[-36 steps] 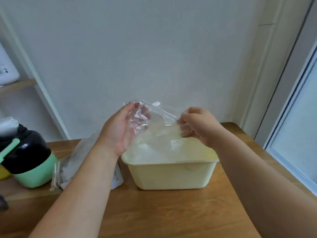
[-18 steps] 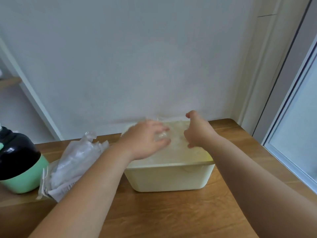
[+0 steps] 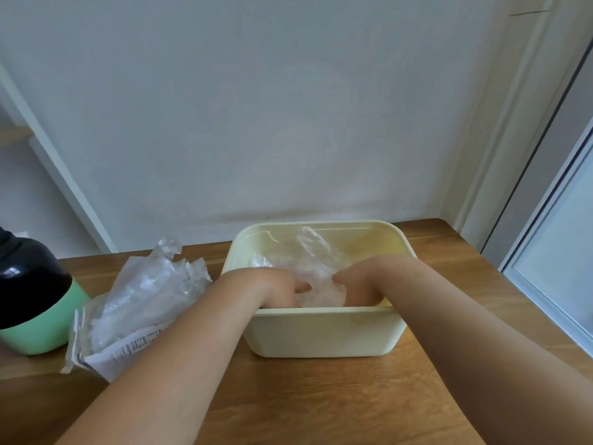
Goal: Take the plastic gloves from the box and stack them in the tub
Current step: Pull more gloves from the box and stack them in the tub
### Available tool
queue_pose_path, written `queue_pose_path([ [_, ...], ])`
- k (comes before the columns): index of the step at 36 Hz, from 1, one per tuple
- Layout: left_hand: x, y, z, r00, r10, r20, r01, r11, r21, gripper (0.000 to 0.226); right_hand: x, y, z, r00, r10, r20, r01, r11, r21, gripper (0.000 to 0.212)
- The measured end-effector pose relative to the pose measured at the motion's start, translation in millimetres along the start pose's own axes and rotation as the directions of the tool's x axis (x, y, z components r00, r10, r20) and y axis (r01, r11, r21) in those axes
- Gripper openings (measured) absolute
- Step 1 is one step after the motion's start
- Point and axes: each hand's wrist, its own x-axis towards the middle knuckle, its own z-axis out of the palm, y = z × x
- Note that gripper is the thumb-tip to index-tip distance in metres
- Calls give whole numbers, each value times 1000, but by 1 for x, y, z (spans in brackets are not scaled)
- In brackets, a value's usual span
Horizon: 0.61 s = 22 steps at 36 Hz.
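Observation:
A cream plastic tub (image 3: 321, 335) stands on the wooden table. Both of my hands reach down inside it near the front wall. My left hand (image 3: 279, 289) and my right hand (image 3: 359, 284) each pinch an edge of a clear plastic glove (image 3: 316, 268), which lies crumpled in the tub between them. The tub's near wall hides most of my fingers. The torn glove box (image 3: 128, 319), with clear gloves spilling out of it, lies on the table to the left of the tub, under my left forearm.
A black and mint-green container (image 3: 29, 303) stands at the far left of the table. A white wall rises right behind the tub. A window frame (image 3: 545, 239) borders the table on the right.
A second ago both hands held the glove spread above the tub. They have gone down into it with the glove, which now lies low inside. The camera has tilted down.

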Motion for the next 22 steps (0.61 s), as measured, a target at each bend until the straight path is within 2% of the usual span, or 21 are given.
queue_pose_path([
  [2, 0, 0, 0, 1000, 6, 0, -6, 1000, 8, 61, 1, 0, -1, 1000, -2, 11, 2, 1000, -9, 67],
  [4, -3, -1, 0, 998, 20, -65, -21, 1000, -14, 55, -6, -1, -3, 1000, -17, -27, 17, 1000, 10, 67],
  [7, -19, -6, -4, 942, 51, -332, -104, 984, -146, 43, -17, -1, -8, 984, -23, -175, 45, 991, 122, 59],
  [9, -36, -13, -8, 827, 55, -559, -229, 942, -247, 28, -24, -4, -15, 940, -19, -340, 85, 980, 181, 50],
  [11, -55, -24, -9, 686, 2, -728, -335, 889, -313, 18, -28, -12, -25, 851, -23, -524, 162, 962, 220, 39],
  [14, -78, -44, -5, 523, -140, -841, -388, 839, -381, 11, -33, -39, -36, 683, -43, -729, 403, 854, 328, 25],
  [16, -91, -62, 4, 458, -241, -855, -383, 815, -435, 16, -35, -63, -40, 605, -75, -792, 558, 750, 355, 15],
  [19, -104, -90, 19, 473, -360, -804, -249, 821, -514, 14, -31, -99, -40, 577, -139, -805, 688, 615, 387, 11],
  [22, -112, -119, 37, 550, -463, -695, -7, 830, -558, 26, -17, -130, -37, 588, -208, -782, 710, 596, 375, 25],
])
